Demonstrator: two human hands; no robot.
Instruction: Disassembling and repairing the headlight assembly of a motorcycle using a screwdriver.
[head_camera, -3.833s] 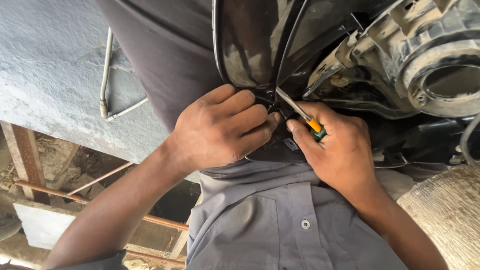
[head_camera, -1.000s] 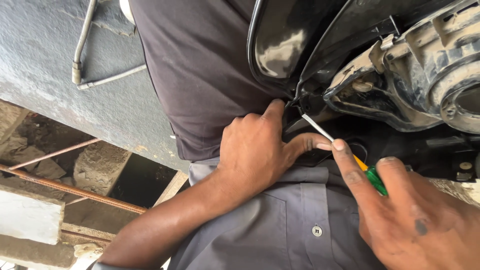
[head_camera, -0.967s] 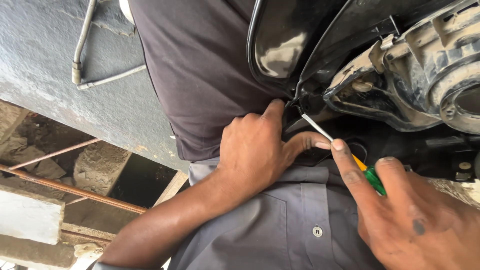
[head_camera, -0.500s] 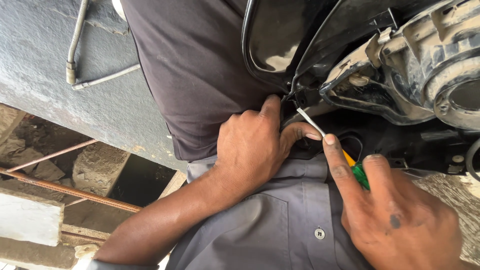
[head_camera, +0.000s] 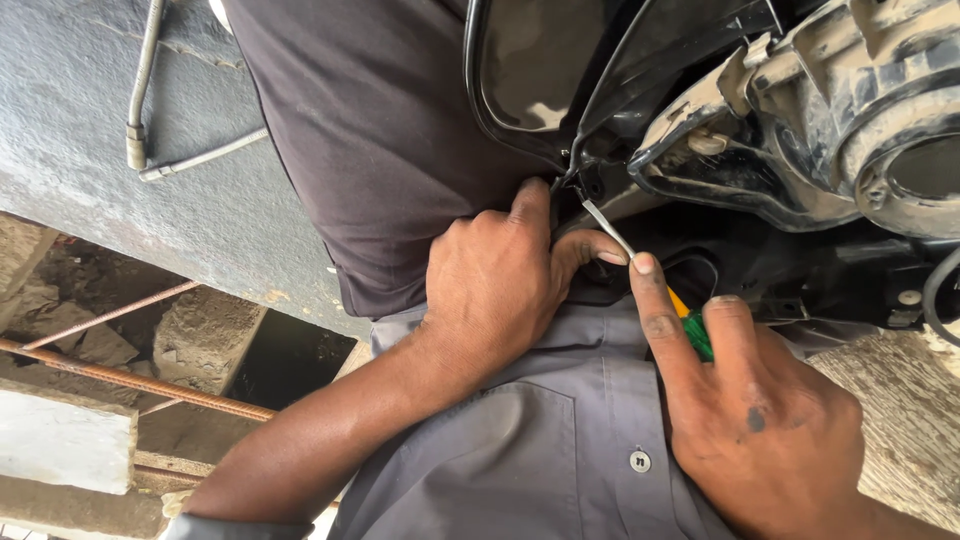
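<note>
- Gripping a screwdriver (head_camera: 645, 272), the right hand (head_camera: 760, 420) lays its forefinger along the shaft.
- Left hand (head_camera: 495, 285) fingers curl, pinching the black housing (head_camera: 620, 150) edge beside the tip.

Left hand (head_camera: 495, 285) left of screwdriver (head_camera: 640, 268), right hand (head_camera: 760, 420) below, headlamp housing (head_camera: 800, 130) above

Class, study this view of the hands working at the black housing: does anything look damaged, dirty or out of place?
Yes. The grey housing at upper right is caked with pale dust. The right hand, gripping a screwdriver with an orange-and-green handle, bears a dark smudge on its back. The left hand presses beside the blade tip. Nothing looks broken.
</note>
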